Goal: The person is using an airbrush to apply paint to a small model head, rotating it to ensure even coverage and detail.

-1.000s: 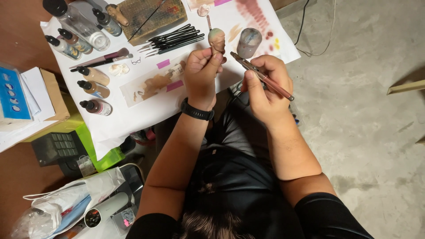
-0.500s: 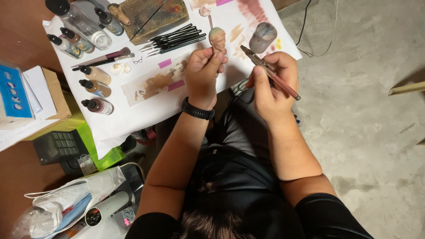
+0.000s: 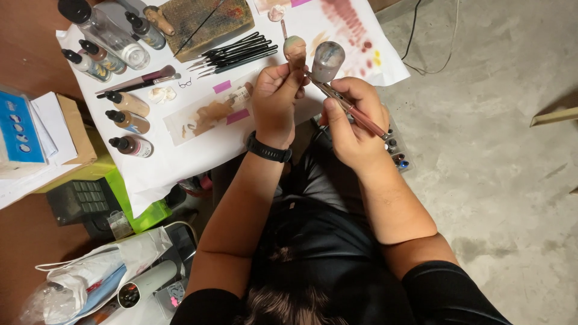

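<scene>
While pinched in left hand: small painted figurine head, near paper sheet's top edge. Right hand closed on airbrush, tip at head.

A flat blue box with small pale pictures on its face is seen at the left edge of the view, just beside a brown cardboard package that lies off the left edge of the white paper sheet. Near that sheet's left edge three small dropper bottles with pale labels are laid in a column, and at its far left corner more labelled bottles are gathered. Below the sheet's near left corner a white plastic bag is found, and a white tube with a dark round end is seen beside it.
</scene>
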